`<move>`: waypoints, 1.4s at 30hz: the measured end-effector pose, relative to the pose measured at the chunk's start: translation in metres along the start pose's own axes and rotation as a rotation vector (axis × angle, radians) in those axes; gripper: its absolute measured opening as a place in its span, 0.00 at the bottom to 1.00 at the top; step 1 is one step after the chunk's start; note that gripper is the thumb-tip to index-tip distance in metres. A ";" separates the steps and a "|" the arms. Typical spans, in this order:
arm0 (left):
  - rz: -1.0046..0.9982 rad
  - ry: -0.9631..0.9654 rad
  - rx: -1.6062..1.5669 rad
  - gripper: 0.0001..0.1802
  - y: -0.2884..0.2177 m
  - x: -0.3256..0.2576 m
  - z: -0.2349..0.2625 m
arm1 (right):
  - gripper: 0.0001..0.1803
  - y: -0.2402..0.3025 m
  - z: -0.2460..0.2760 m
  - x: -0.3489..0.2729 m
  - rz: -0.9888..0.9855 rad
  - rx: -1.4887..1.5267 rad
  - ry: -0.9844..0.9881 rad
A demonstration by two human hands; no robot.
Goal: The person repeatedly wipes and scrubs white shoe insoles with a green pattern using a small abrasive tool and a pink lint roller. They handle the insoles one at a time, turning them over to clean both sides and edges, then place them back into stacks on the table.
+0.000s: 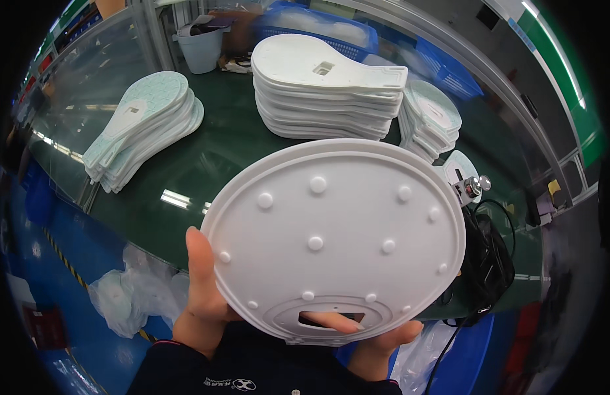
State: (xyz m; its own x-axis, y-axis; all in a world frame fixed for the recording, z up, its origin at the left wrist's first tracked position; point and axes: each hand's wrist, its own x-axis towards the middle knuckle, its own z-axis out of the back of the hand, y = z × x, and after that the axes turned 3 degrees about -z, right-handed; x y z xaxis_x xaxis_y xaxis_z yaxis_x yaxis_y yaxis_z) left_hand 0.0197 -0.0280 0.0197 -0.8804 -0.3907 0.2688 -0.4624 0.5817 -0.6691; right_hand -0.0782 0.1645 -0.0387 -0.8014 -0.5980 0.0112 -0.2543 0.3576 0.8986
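Note:
I hold a large white oval plastic shell [338, 237] up close in front of me, its raised studs facing me. My left hand [203, 296] grips its left lower edge, thumb up along the rim. My right hand [377, 345] holds the bottom right edge, and a finger shows through the rectangular slot near the bottom. Behind it on the dark green table [206, 171] stands a stack of the same white shells [325, 92].
A stack of pale green-white paddle-shaped sheets [143, 125] lies at the left, another smaller stack [430, 122] at the right. A white bin [203, 46] and blue crates [358, 36] stand at the back. Black cables and a metal fixture [479, 224] sit at the right edge. Plastic bags [130, 293] lie on the blue floor.

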 end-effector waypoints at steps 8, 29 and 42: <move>-0.181 0.128 -0.254 0.53 0.014 0.000 -0.002 | 0.13 0.001 -0.024 -0.007 -0.097 0.462 -0.042; 0.513 0.329 -0.031 0.40 0.007 -0.019 -0.037 | 0.47 0.092 -0.051 0.096 -0.044 0.804 0.602; 0.280 0.270 0.018 0.40 0.014 -0.034 -0.043 | 0.46 0.108 -0.062 0.108 -0.069 0.569 0.667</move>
State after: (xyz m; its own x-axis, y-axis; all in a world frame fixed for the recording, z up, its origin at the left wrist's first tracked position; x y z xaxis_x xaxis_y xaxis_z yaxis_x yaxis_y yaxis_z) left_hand 0.0390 0.0241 0.0313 -0.9695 -0.0151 0.2447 -0.2000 0.6258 -0.7539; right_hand -0.1588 0.0942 0.0868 -0.3357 -0.8625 0.3786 -0.6646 0.5017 0.5537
